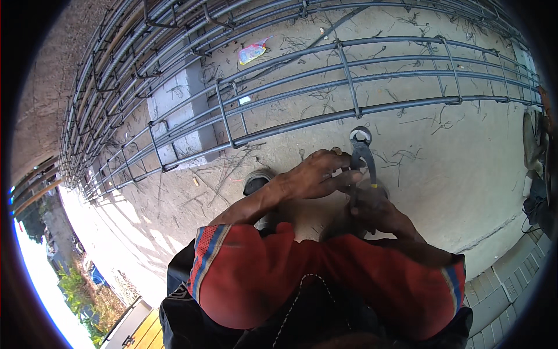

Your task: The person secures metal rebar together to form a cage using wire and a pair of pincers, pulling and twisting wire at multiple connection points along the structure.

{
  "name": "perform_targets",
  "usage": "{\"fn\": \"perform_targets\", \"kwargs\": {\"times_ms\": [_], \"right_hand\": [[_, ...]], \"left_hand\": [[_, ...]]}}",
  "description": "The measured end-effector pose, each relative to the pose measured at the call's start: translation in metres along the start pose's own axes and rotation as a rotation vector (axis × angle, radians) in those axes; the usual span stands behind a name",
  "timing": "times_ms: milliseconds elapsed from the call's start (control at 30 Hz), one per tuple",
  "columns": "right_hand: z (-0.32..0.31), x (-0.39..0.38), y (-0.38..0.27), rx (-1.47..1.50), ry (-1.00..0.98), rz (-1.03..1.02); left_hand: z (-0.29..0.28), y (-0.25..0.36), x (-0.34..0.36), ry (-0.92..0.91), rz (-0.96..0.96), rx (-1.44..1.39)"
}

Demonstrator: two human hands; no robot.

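A pair of dark end-cutting pincers (362,152) points away from me, its rounded jaws near the lowest bar of a rebar cage (290,125). One handle with a yellow tip stands out on the right. The other handle runs behind the fingers of my left hand (317,174), which are bent and closed against it. My right hand (381,215) is below, nearer my body, with its fingers curled at the handle's lower end. Shadow hides part of its grip. I cannot make out any wire in the jaws.
More rebar cages (110,75) are stacked at the far left. A pale concrete block (180,110) lies beneath the long cage. Loose wire pieces (401,157) and a colourful wrapper (253,52) litter the concrete floor (465,157). My shoe (258,181) shows beside my left forearm.
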State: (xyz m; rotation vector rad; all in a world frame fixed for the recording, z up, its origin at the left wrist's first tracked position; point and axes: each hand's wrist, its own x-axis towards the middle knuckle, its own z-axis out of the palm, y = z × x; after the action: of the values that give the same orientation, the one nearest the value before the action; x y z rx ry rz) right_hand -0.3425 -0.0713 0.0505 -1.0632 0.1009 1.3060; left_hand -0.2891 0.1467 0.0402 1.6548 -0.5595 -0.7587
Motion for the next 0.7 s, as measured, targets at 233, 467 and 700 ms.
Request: {"fn": "perform_targets", "kwargs": {"times_ms": [233, 467, 700], "right_hand": [[-0.030, -0.039, -0.013, -0.164, -0.006, -0.437], [-0.042, -0.037, -0.035, -0.246, 0.446, -0.384], [-0.020, -0.038, -0.051, -0.215, 0.700, -0.386]], "left_hand": [[-0.072, 0.034, -0.009, 0.853, -0.143, 0.422], [-0.167, 0.032, 0.040, 0.371, -0.156, 0.720], [-0.184, -0.031, 0.112, -0.044, -0.100, 0.435]]}}
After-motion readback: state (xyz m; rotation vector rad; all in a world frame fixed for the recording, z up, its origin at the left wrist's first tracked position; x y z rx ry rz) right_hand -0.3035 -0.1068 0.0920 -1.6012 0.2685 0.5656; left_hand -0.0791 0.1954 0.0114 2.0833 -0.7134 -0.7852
